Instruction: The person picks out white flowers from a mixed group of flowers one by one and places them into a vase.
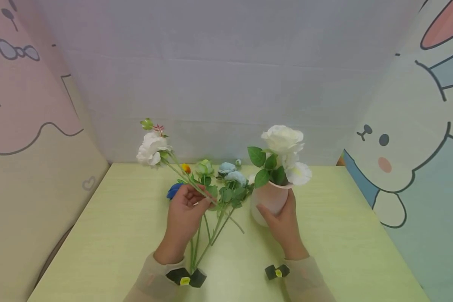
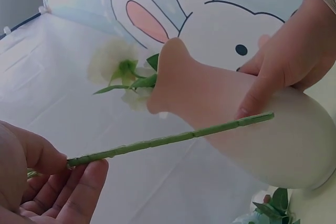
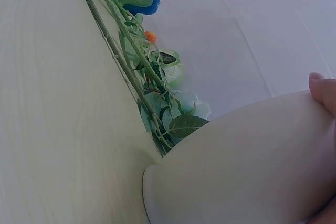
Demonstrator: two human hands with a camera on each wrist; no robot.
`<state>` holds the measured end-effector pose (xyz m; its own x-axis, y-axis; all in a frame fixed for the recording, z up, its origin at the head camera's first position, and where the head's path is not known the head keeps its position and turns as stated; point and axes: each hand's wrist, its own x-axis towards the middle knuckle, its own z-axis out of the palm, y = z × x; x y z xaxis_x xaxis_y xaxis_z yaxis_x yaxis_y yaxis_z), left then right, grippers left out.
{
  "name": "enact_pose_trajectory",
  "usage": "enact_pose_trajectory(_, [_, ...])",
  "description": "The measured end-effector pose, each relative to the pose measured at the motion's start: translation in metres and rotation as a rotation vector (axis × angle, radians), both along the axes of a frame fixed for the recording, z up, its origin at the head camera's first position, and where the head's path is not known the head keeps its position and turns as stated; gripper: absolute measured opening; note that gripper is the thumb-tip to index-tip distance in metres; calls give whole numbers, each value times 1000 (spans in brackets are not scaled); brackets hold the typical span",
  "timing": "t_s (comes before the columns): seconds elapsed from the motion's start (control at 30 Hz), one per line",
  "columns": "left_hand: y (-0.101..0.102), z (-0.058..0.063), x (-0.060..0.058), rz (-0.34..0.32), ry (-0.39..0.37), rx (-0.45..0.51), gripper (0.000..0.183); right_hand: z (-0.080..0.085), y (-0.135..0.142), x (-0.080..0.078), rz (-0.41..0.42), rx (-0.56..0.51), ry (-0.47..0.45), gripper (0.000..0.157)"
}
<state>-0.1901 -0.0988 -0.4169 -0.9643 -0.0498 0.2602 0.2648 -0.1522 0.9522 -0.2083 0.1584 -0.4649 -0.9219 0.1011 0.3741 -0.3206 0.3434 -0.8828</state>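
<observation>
My left hand pinches the green stem of a white artificial flower, its bloom up to the left and the stem's cut end pointing right. My right hand grips a pink and white vase round its side; in the right wrist view the vase's base meets the table. White flowers with green leaves stand in the vase mouth. In the left wrist view the held stem passes in front of the vase body, and whether they touch I cannot tell.
Several artificial flowers lie on the table between the hands: a blue one, an orange one, a pale green one and light blue ones. Their stems point toward the front. A pale cloth backdrop hangs behind the table.
</observation>
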Motion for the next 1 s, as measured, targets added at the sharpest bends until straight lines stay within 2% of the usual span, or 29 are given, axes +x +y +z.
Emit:
enact_pose_trajectory(0.2, [8,3,-2,-30,98,34,25,2,-1,1,-15,-1,-11,95])
enact_pose_trajectory(0.47, [22,17,-2,-69,116,58,24,2,-1,1,-20,-11,-32,95])
enact_pose_trajectory(0.7, [35,30,-5,-94,179,98,23,1,-1,1,-13,-24,-10,95])
enact_pose_trajectory(0.73, [37,31,-6,-99,181,103,22,0,-1,0,-12,-27,-9,95])
enact_pose_trajectory(0.97, [45,35,-10,-119,172,124,21,-38,11,-21,-26,18,21,104])
enact_pose_trajectory(1.0, [46,35,-11,-119,179,123,21,-38,11,-21,-22,18,23,104])
